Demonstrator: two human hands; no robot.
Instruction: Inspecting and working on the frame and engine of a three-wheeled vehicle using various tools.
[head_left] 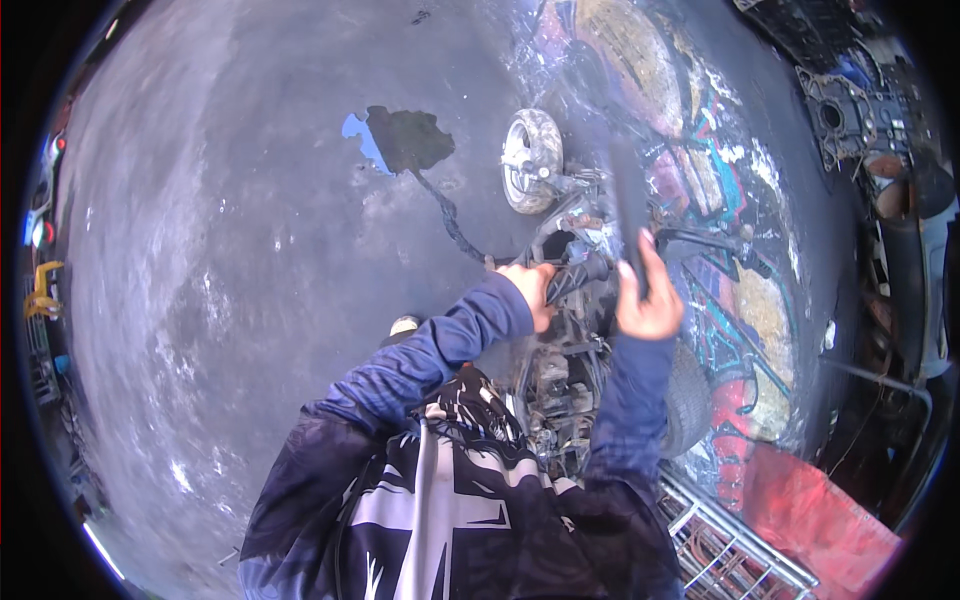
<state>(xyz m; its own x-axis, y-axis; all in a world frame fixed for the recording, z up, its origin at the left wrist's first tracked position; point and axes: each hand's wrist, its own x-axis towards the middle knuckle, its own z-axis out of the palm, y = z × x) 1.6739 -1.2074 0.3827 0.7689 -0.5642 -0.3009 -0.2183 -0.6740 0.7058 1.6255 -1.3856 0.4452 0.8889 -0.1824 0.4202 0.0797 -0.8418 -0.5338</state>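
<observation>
Nearer the person than the pale-rimmed wheel (532,160), the black grip (572,281) is a stubby cylinder with raised criss-cross texture and a flared end, at the frame (560,385), whose bare, grimy metal runs from the wheel toward the body. The left hand (530,292) is curled closed around the grip. To the wheel's right, a long dark bar (626,185) is motion-blurred; at its near end the right hand (652,308) has thumb and fingers raised and parted, and whether it grips the bar I cannot tell.
</observation>
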